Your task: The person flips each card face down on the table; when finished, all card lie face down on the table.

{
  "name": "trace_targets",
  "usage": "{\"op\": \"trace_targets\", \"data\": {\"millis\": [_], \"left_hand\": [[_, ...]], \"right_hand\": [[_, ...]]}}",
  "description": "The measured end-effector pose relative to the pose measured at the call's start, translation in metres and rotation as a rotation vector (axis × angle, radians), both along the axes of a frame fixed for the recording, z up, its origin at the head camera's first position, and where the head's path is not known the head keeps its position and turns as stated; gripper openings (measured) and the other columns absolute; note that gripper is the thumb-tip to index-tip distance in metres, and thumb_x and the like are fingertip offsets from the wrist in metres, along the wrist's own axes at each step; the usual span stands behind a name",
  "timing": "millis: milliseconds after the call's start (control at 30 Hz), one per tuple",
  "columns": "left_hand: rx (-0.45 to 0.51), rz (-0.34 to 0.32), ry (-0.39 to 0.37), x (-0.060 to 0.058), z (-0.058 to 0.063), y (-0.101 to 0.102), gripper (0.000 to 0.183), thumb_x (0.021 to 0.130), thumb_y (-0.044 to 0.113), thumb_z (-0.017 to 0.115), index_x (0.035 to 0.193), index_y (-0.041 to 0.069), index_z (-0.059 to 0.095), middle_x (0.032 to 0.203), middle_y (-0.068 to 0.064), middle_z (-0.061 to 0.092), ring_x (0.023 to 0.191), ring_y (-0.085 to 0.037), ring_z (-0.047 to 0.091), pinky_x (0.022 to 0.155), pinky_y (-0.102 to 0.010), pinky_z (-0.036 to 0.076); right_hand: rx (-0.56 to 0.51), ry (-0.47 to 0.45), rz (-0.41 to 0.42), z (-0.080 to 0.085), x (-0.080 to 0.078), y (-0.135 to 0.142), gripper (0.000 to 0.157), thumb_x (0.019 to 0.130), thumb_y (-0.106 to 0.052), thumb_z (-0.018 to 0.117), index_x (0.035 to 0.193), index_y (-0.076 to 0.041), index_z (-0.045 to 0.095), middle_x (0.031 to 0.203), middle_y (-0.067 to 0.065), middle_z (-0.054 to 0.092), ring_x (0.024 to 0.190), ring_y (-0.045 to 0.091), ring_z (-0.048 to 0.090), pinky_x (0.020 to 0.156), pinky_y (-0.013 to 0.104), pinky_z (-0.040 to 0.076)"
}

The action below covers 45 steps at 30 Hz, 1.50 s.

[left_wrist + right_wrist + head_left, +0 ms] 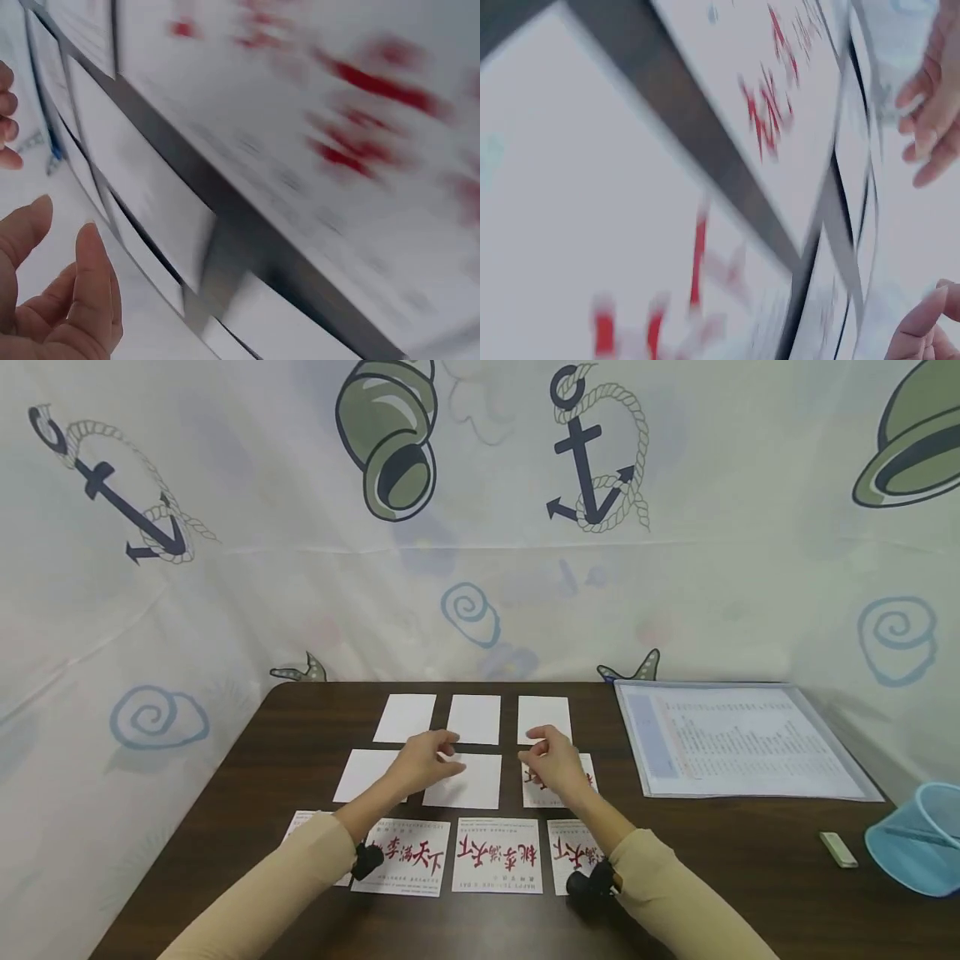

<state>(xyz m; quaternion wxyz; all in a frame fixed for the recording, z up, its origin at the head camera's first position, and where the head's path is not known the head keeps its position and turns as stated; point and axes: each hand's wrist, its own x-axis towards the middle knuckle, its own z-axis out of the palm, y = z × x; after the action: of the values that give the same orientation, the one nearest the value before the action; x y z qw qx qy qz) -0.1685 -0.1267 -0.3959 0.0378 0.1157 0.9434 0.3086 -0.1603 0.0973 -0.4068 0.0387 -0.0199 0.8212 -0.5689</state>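
White cards lie in rows on the table. My left hand hovers between two blank cards, the left one and the middle one. Its thumb and forefinger are apart, with nothing between them. Over a card with red brush writing, my right hand is held with loosely bent fingers and holds nothing. Three blank cards form the back row, including the middle one. Nearer me are several red-lettered cards, among them one in the middle. My left forearm partly covers the leftmost.
On the right of the dark wooden table lies a clear-covered printed sheet. A small pale green-and-white block sits near a translucent blue cup at the right edge. A patterned curtain hangs behind.
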Motion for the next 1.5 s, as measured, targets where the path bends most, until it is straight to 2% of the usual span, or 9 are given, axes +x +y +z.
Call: {"op": "trace_targets", "data": {"millis": [100,200,333,467,667,867,1133,1500], "left_hand": [[0.061,-0.059,-0.042,-0.004,-0.001,0.019,0.051,0.078,0.017,0.076,0.123,0.0,0.058,0.101,-0.01,0.064,0.086,-0.019,0.063,0.068,-0.028,0.051],[0.08,-0.102,-0.066,-0.006,-0.005,0.037,0.055,0.077,0.019,0.078,0.124,0.001,0.057,0.1,-0.009,0.062,0.083,-0.017,0.063,0.067,-0.026,0.051],[0.062,-0.15,-0.076,-0.009,-0.009,0.054,0.06,0.076,0.021,0.079,0.126,0.0,0.054,0.101,-0.009,0.061,0.081,-0.016,0.062,0.067,-0.026,0.051],[0.015,-0.168,-0.087,-0.014,-0.013,0.068,0.064,0.074,0.023,0.08,0.127,-0.001,0.053,0.101,-0.008,0.061,0.081,-0.016,0.058,0.071,-0.028,0.049],[-0.06,-0.174,-0.088,-0.019,-0.015,0.081,0.067,0.073,0.026,0.081,0.127,-0.001,0.053,0.099,-0.006,0.061,0.086,-0.017,0.055,0.079,-0.033,0.048],[-0.115,-0.178,-0.092,-0.022,-0.018,0.088,0.067,0.07,0.025,0.083,0.125,0.0,0.054,0.095,-0.005,0.062,0.084,-0.016,0.057,0.079,-0.033,0.048],[-0.154,-0.193,-0.083,-0.025,-0.021,0.095,0.059,0.068,0.022,0.084,0.117,0.002,0.058,0.084,0.0,0.057,0.072,-0.013,0.05,0.069,-0.027,0.044],[-0.149,-0.174,-0.142,-0.028,-0.018,0.099,0.059,0.067,0.018,0.085,0.114,0.006,0.052,0.09,-0.003,0.057,0.075,-0.016,0.051,0.069,-0.03,0.044]], "right_hand": [[0.02,-0.003,-0.053,0.0,-0.004,0.025,0.036,0.086,-0.003,0.064,0.12,0.005,0.053,0.08,0.008,0.055,0.062,0.015,0.055,0.059,0.033,0.053],[0.072,-0.006,-0.067,-0.007,-0.005,0.05,0.036,0.086,-0.003,0.063,0.12,0.005,0.053,0.083,0.009,0.055,0.065,0.016,0.056,0.062,0.032,0.054],[0.128,-0.035,-0.062,-0.016,-0.004,0.077,0.039,0.085,-0.002,0.063,0.121,0.007,0.051,0.084,0.01,0.052,0.068,0.016,0.054,0.064,0.03,0.054],[0.186,-0.063,-0.047,-0.018,-0.002,0.089,0.042,0.083,0.0,0.065,0.121,0.008,0.051,0.084,0.01,0.05,0.07,0.017,0.052,0.065,0.03,0.054],[0.327,-0.035,-0.026,-0.022,-0.005,0.089,0.049,0.078,-0.002,0.072,0.122,0.007,0.052,0.085,0.012,0.051,0.061,0.015,0.051,0.054,0.026,0.048],[0.453,0.0,-0.02,-0.026,-0.009,0.087,0.051,0.075,-0.005,0.075,0.12,0.005,0.054,0.085,0.012,0.051,0.056,0.016,0.051,0.05,0.026,0.045],[0.461,-0.004,-0.025,-0.026,-0.01,0.086,0.048,0.075,-0.004,0.076,0.117,0.004,0.055,0.088,0.013,0.051,0.058,0.017,0.052,0.051,0.026,0.046],[0.436,-0.016,-0.015,-0.025,-0.01,0.086,0.045,0.075,-0.003,0.075,0.113,0.005,0.052,0.087,0.013,0.05,0.06,0.017,0.052,0.052,0.027,0.047]]}}
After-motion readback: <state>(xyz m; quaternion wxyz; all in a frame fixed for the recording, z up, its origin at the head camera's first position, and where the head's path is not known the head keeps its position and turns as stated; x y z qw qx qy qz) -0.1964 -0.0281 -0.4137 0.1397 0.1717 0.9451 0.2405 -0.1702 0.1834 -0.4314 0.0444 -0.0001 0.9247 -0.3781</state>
